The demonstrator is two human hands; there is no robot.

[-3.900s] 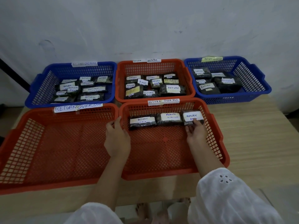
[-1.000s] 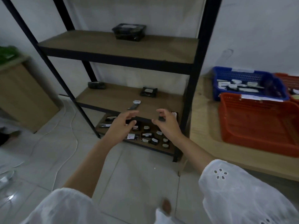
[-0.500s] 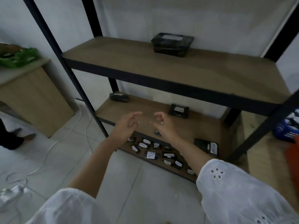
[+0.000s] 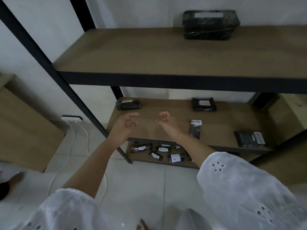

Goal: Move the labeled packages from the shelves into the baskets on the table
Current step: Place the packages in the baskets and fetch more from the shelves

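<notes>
I face a black-framed rack with wooden shelves. A large black labeled package [image 4: 211, 24] sits on the top shelf [image 4: 149, 52]. The middle shelf [image 4: 166, 113] holds several black labeled packages: one at back left [image 4: 128, 104], one at back centre [image 4: 204, 104], a slim one [image 4: 195, 128] and one at front right [image 4: 250, 138]. Several small packages [image 4: 159, 151] lie on the bottom shelf. My left hand [image 4: 123, 127] and right hand [image 4: 168, 122] hover empty over the middle shelf with loosely curled fingers. No basket is in view.
A wooden cabinet [image 4: 21, 130] stands at the left. White cables [image 4: 71, 146] run over the tiled floor from a wall socket. Another person's foot [image 4: 15, 178] shows at the left edge. The rack's black posts [image 4: 49, 67] slant in front.
I have turned from the baskets to the rack and come closer. Both empty hands have moved forward over the middle shelf.
</notes>
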